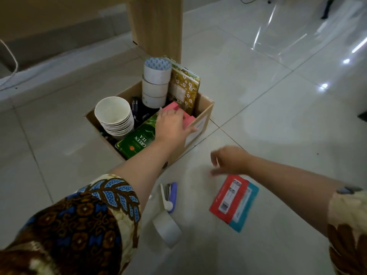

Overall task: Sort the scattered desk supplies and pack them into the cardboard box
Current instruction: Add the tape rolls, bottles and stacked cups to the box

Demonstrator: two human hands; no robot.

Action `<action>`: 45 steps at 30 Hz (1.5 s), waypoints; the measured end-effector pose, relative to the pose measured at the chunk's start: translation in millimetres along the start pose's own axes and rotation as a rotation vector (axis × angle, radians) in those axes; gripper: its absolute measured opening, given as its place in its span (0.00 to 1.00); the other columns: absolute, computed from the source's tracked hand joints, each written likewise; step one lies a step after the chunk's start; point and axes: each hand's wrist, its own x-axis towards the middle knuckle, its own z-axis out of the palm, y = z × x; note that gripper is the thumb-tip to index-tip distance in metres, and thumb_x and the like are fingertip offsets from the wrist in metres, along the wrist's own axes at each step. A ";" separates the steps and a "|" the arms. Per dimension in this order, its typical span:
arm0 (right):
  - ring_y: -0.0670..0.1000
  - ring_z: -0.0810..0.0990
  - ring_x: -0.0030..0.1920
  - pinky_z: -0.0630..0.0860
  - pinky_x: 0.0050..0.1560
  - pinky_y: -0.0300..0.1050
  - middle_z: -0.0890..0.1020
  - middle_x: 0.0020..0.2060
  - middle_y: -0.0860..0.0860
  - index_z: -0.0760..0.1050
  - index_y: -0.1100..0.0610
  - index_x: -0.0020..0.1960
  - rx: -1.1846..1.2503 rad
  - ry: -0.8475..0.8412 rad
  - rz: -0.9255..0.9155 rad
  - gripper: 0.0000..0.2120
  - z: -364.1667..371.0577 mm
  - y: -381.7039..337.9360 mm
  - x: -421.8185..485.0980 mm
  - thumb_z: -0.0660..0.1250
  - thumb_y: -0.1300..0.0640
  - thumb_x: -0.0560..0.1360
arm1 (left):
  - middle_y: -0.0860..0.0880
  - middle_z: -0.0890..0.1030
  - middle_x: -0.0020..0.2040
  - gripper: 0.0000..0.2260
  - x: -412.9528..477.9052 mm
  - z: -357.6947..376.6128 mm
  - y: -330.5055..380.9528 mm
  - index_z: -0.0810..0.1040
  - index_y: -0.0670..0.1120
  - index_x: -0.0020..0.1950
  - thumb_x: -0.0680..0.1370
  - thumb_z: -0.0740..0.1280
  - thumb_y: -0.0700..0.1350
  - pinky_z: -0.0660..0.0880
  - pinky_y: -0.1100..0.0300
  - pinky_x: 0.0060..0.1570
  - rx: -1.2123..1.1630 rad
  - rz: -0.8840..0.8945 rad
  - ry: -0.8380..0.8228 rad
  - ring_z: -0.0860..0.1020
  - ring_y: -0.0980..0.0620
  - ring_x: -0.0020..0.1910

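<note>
Head view: the cardboard box (206, 110) was seen at the centre of the frame on the tiled floor (278, 135), packed with stacked paper cups (114, 116), three tape rolls (156, 82), patterned notebooks (185, 88) and a green tea tin (139, 138). The left hand (170, 126) was laid palm-down, fingers straight, on a pink pack (172, 106) inside the box. The right hand (228, 160), blurred, was held loosely curled and empty at centre right, above a red packet (230, 197). A stapler (171, 196) and a loose tape roll (167, 228) were seen lying at lower centre.
</note>
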 end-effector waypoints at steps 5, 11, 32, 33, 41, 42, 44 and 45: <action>0.51 0.73 0.58 0.71 0.59 0.47 0.74 0.57 0.49 0.69 0.50 0.64 -0.310 -0.280 -0.248 0.27 52.8 12.1 -15.9 0.74 0.51 0.68 | 0.45 0.78 0.56 0.14 -4.0 3.9 -6.2 0.77 0.48 0.55 0.76 0.66 0.56 0.46 0.44 0.75 0.175 0.148 -0.043 0.72 0.45 0.63; 0.52 0.75 0.56 0.69 0.61 0.46 0.79 0.53 0.50 0.73 0.52 0.60 -0.455 -0.258 -0.210 0.18 53.2 39.6 -6.1 0.70 0.48 0.73 | 0.47 0.78 0.53 0.09 -7.1 -1.8 -7.7 0.76 0.50 0.57 0.77 0.65 0.47 0.36 0.45 0.73 0.184 0.228 -0.066 0.74 0.47 0.59; 0.50 0.82 0.40 0.77 0.39 0.42 0.83 0.38 0.49 0.81 0.50 0.46 0.373 0.108 0.159 0.06 -237.0 -24.6 23.9 0.73 0.59 0.72 | 0.46 0.66 0.73 0.27 -26.8 -32.3 -78.4 0.72 0.48 0.66 0.72 0.69 0.60 0.46 0.49 0.76 0.142 0.224 -0.064 0.58 0.46 0.76; 0.50 0.82 0.42 0.78 0.41 0.43 0.83 0.40 0.49 0.82 0.50 0.48 0.329 0.229 0.187 0.06 -241.3 -29.9 26.8 0.72 0.58 0.72 | 0.46 0.66 0.74 0.31 -27.6 -32.6 -79.4 0.70 0.47 0.68 0.71 0.69 0.62 0.46 0.49 0.76 0.120 0.193 -0.053 0.56 0.46 0.76; 0.60 0.80 0.56 0.75 0.48 0.47 0.81 0.55 0.58 0.79 0.61 0.57 -0.273 0.489 0.236 0.13 -183.3 -96.7 95.4 0.62 0.67 0.74 | 0.46 0.64 0.75 0.45 -32.5 -41.8 -82.4 0.63 0.47 0.74 0.64 0.71 0.68 0.47 0.54 0.75 -0.052 0.073 0.000 0.54 0.48 0.77; 0.59 0.81 0.54 0.74 0.45 0.47 0.82 0.53 0.58 0.80 0.61 0.55 -0.299 0.492 0.208 0.13 -172.2 -100.0 101.7 0.62 0.68 0.74 | 0.46 0.64 0.75 0.45 -33.5 -43.0 -83.4 0.63 0.47 0.74 0.64 0.71 0.68 0.47 0.54 0.75 -0.054 0.074 0.003 0.55 0.48 0.77; 0.58 0.82 0.50 0.72 0.41 0.45 0.83 0.49 0.57 0.80 0.59 0.50 -0.296 0.488 0.169 0.11 -155.5 -98.0 113.0 0.64 0.69 0.73 | 0.47 0.64 0.75 0.46 -35.5 -45.8 -86.7 0.63 0.48 0.75 0.64 0.70 0.69 0.47 0.55 0.74 -0.061 0.067 -0.004 0.54 0.49 0.77; 0.58 0.82 0.50 0.73 0.40 0.46 0.83 0.48 0.57 0.80 0.59 0.51 -0.255 0.483 0.167 0.09 -151.5 -95.6 116.4 0.66 0.67 0.72 | 0.47 0.63 0.75 0.46 -37.2 -47.2 -88.7 0.63 0.48 0.75 0.64 0.70 0.69 0.48 0.55 0.74 -0.070 0.057 -0.009 0.54 0.50 0.77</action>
